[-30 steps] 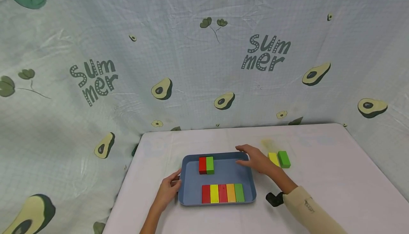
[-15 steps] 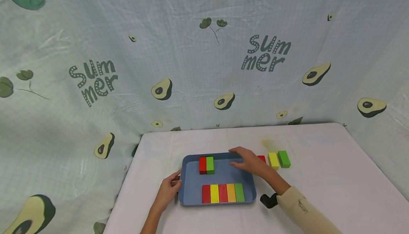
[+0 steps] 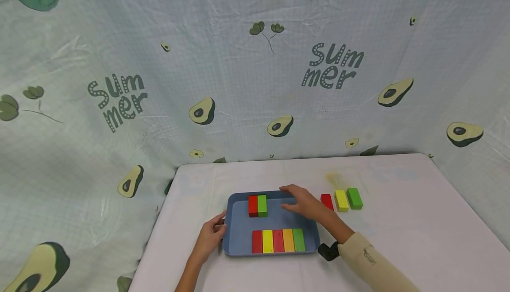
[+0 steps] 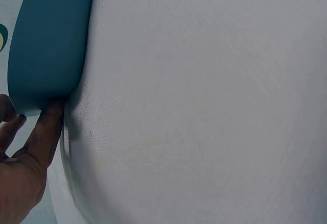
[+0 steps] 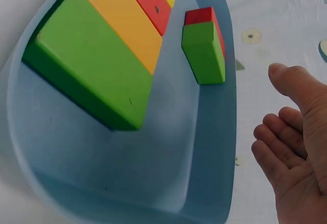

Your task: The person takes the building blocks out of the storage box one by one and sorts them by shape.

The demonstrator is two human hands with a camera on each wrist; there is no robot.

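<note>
A blue-grey tray (image 3: 239, 241) lies on the table, its left end at my left hand (image 3: 209, 239). The left fingers and thumb grip that end, and the left wrist view shows fingers against its outer wall. Over the tray's back right part, my right hand (image 3: 304, 203) has its thumb and fingers spread, with nothing in the palm in the right wrist view. Along the tray's front edge runs a row of several coloured blocks, ending in a green block (image 5: 97, 55). At the back, a red block (image 3: 253, 206) stands beside another green block (image 3: 262, 206).
Right of the tray, on the table (image 3: 398, 230), lie a red block (image 3: 326, 201), a yellow block (image 3: 341, 200) and a green block (image 3: 354, 198). A black wrist device (image 3: 328, 252) hangs by the right sleeve. Behind rises a printed curtain (image 3: 239, 70).
My right hand has moved left over the tray, its fingers still spread, uncovering the red block on the table. The left hand, the tray and the blocks stay where they were.
</note>
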